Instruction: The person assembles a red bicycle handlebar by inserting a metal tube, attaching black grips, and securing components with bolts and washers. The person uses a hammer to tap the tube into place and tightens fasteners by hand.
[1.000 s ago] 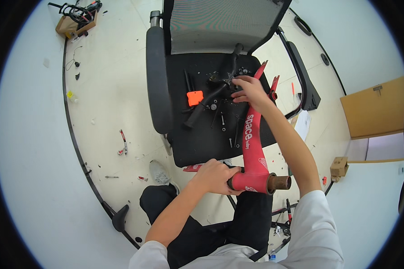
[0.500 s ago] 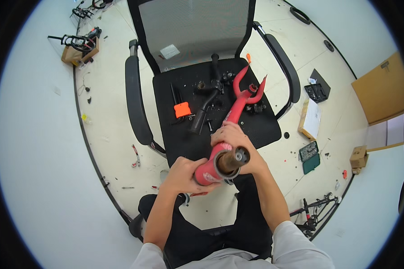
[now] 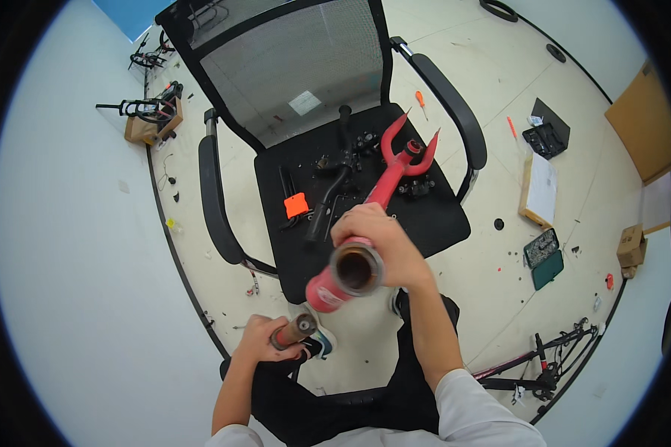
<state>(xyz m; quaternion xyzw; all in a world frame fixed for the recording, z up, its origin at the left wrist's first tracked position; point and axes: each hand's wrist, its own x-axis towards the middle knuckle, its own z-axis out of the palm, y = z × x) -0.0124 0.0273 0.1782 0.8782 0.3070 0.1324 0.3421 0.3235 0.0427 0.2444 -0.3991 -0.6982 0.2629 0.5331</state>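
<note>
My right hand (image 3: 384,235) is wrapped round a red bicycle frame (image 3: 386,185), just behind its open head tube (image 3: 377,267). The frame slants away over the chair seat, its forked end at the far right. The head tube's bore looks brown and hollow. Lower left, my left hand (image 3: 258,339) is closed round a rusty brown steerer tube (image 3: 291,333) with a dark fitting in its top end. The tube is apart from the frame; what lies below my fingers is mostly hidden.
The black office chair (image 3: 425,238) bears a black handlebar (image 3: 328,201), an orange piece (image 3: 296,205) and small dark parts. On the floor are an orange screwdriver (image 3: 420,100), a green case (image 3: 548,270), a white-topped board (image 3: 542,190) and a dark bicycle frame (image 3: 544,365).
The steerer tube has come out of the head tube and moved down and left in my left hand, which let go of the frame. My right hand keeps hold of the frame.
</note>
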